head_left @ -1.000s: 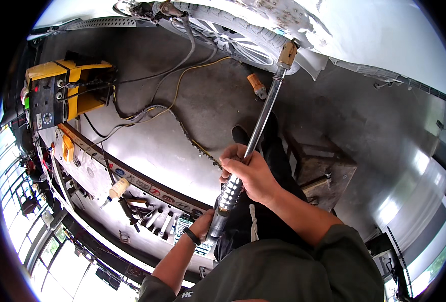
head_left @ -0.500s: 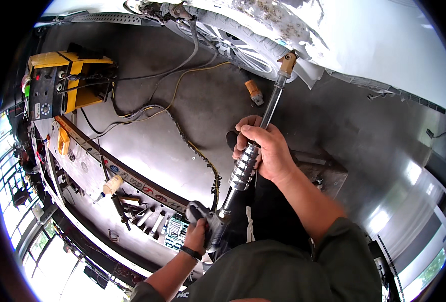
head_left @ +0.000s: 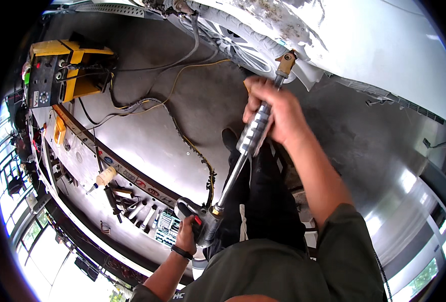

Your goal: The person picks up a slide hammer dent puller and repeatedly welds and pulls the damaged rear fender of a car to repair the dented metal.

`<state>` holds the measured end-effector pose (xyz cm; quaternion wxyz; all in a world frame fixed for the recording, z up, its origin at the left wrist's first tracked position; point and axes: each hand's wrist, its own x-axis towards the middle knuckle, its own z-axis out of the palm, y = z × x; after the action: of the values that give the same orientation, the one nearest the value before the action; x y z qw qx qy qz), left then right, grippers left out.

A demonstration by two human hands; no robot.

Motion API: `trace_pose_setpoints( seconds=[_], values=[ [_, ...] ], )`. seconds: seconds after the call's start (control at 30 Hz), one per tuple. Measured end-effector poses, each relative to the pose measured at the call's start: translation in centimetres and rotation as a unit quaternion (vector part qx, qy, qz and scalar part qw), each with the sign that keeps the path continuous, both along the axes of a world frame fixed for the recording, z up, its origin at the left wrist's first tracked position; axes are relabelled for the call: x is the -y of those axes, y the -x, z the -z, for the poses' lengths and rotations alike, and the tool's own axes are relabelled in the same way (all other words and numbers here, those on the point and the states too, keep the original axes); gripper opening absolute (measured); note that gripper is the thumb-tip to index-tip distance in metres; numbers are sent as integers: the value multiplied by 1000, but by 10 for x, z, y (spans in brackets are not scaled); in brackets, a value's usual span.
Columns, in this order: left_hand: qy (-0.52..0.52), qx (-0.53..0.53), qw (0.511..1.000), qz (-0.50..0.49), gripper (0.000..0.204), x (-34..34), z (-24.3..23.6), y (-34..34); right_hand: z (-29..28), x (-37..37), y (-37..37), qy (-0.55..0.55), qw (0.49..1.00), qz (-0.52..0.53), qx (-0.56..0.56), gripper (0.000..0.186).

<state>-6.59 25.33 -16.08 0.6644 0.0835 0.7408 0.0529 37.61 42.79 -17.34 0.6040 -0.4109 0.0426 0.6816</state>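
The person's right hand (head_left: 273, 108) is clenched round the sliding weight (head_left: 255, 130) high on a long steel puller (head_left: 235, 171) slanting up to the white car body (head_left: 364, 45), while the left hand (head_left: 187, 234) grips its lower handle.

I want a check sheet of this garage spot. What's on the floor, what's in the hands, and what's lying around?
Surface: grey concrete floor, bare in the middle.
Job's things: long metal slide tool, tip against the white car body.
Clutter: tool tray with sockets and a bottle.
Hands: right hand grips the silver weight; left hand holds the handle end.
Cables: yellow and black leads snake over the floor.
Surroundings: yellow welder cart, car wheel, windows at left.
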Motion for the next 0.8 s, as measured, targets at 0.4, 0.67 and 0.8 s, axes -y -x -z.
trace_pose_setpoints(
  seconds=[0.4, 0.67, 0.8],
  values=[
    [52, 1, 997, -56, 43, -27, -34, -11, -7, 103, 148, 9, 994, -88, -59, 14],
    [-8, 29, 1000, 8, 40, 5, 18, -1, -6, 88, 114, 28, 996, -81, -35, 12],
    [50, 30, 997, -40, 40, -6, 10, -10, -6, 89, 114, 22, 996, -76, -47, 12]
  ],
)
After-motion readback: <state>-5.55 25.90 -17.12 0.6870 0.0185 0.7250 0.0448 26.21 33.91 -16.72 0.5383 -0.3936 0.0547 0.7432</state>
